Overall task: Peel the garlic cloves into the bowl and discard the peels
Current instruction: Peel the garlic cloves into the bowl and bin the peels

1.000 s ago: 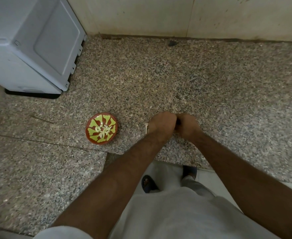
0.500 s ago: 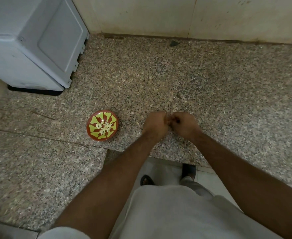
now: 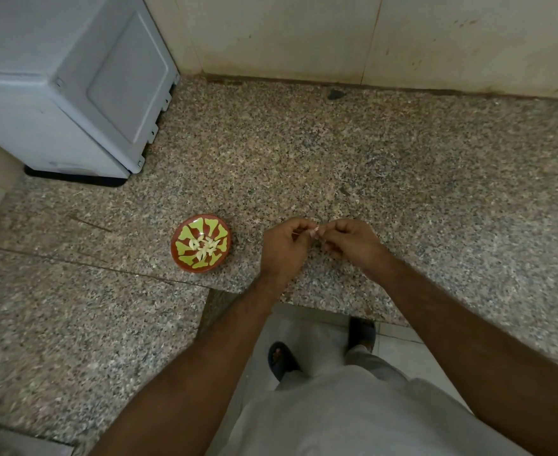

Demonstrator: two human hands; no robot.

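Both grips closed on one garlic clove (image 3: pixel 316 231), left hand (image 3: pixel 282 246) and right hand (image 3: pixel 353 241) pinching it above the surface (image 3: pixel 402 179) beside the bowl (image 3: pixel 201 243); judged light, papery-skinned, slippery, best held at its ends.

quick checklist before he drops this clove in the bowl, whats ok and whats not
1. Clove pinched between left hand and right hand: ok.
2. Clove fully peeled: cannot tell, too small, partly hidden.
3. Bowl upright on the counter: ok.
4. Bowl has room, a few peeled cloves at its centre: ok.
5. Path to the bowl unobstructed: ok.
6. Somewhere for peels: cannot tell, none in view.
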